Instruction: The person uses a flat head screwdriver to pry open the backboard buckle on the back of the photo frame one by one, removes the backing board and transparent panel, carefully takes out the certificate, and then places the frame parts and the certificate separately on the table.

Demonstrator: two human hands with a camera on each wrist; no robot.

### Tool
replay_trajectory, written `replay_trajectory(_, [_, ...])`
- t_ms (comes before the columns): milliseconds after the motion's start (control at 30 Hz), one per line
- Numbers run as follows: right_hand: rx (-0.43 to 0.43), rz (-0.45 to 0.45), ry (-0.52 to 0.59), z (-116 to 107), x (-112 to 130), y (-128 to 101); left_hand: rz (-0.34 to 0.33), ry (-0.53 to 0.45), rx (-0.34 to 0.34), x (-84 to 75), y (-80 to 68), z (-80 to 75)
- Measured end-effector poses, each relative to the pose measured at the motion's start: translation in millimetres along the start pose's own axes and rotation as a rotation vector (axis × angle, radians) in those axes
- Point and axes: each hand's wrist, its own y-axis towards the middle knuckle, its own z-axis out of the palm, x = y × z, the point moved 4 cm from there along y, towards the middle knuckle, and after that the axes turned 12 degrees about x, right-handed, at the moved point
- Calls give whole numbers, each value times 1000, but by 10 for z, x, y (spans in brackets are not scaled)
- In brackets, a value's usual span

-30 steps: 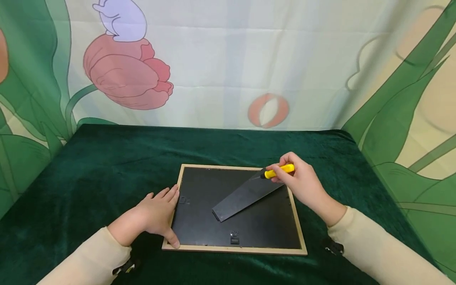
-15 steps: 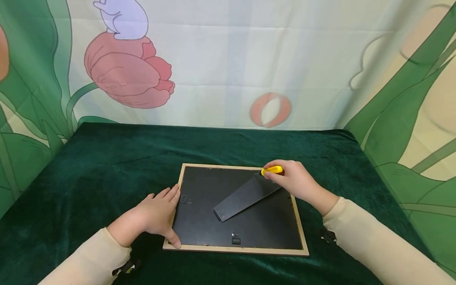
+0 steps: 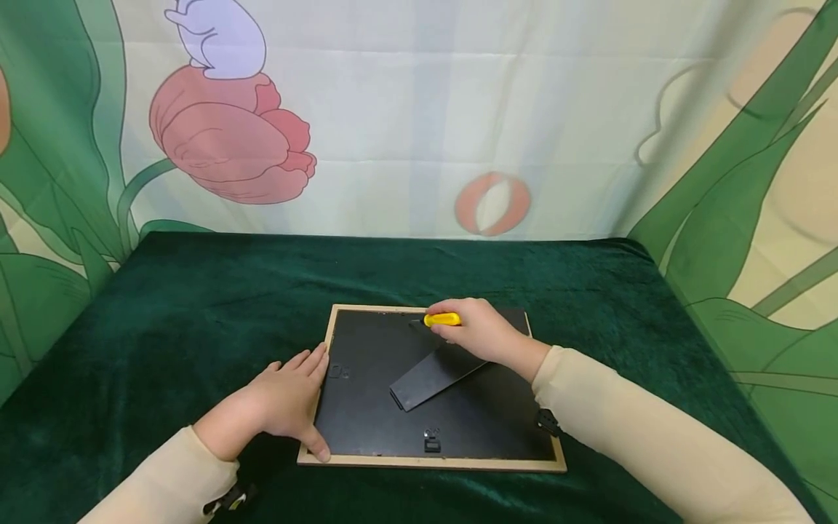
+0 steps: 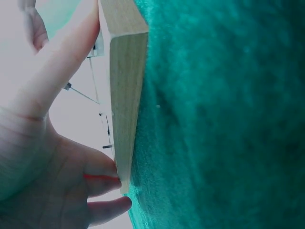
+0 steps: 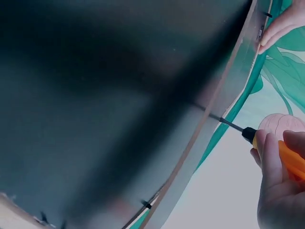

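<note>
A wooden picture frame (image 3: 366,460) lies with its black backing board (image 3: 366,407) facing up. A black easel stand (image 3: 428,380) slants across the board, partly hidden by my right hand (image 3: 483,331). That hand grips a yellow-handled screwdriver (image 3: 443,319), its thin shaft pointing left close to the frame's far edge. In the right wrist view the screwdriver's shaft (image 5: 233,125) reaches over the edge with the tip near the board. My left hand (image 3: 288,397) rests on the frame's left side, fingers spread along the edge and thumb on the near left corner (image 4: 126,47).
Dark green velvet cloth (image 3: 229,306) covers the table under the frame. A printed curtain (image 3: 393,131) with flowers and leaves hangs behind. Small metal hangers (image 3: 432,440) sit on the backing board, and small dark tabs (image 5: 147,204) stick out along the frame's inner edge.
My right hand has moved left along the far edge with the screwdriver, from the upper right corner to past the middle. My left hand has stayed on the frame.
</note>
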Motion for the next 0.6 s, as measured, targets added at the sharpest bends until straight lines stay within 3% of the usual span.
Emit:
replay_trajectory(200, [-15, -13, -109, 58, 26, 37, -3, 2, 2, 13, 8, 15])
replay_trajectory(600, [-86, 80, -401, 129, 150, 65, 3, 7, 1, 2, 14, 12])
